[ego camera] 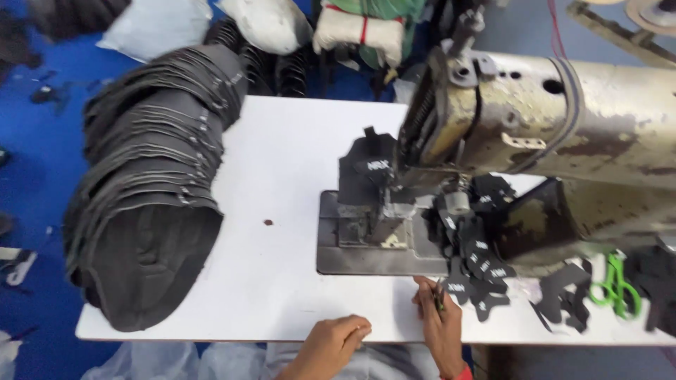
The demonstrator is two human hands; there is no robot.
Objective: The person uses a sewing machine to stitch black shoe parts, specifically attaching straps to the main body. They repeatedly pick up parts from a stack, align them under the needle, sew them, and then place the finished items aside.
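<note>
White table (282, 141) with worn sewing machine (535, 119), black fabric piece (366, 172) under its foot. Big stack of black pieces (148, 190) at left. Left hand (334, 338) curled empty at table edge; right hand (440, 317) pinches small snips (439, 295) beside chained black labelled pieces (479, 260). Green scissors (616, 285) far right.

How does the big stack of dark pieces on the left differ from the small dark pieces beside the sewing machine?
The big stack is one long overlapping pile, curving along the left edge of the white table; the small pieces lie scattered loosely to the right of the needle, near the right hand. The stacked pieces are much larger and look plain; the small ones carry white markings. Both are dark material and rest on the same table.
</note>
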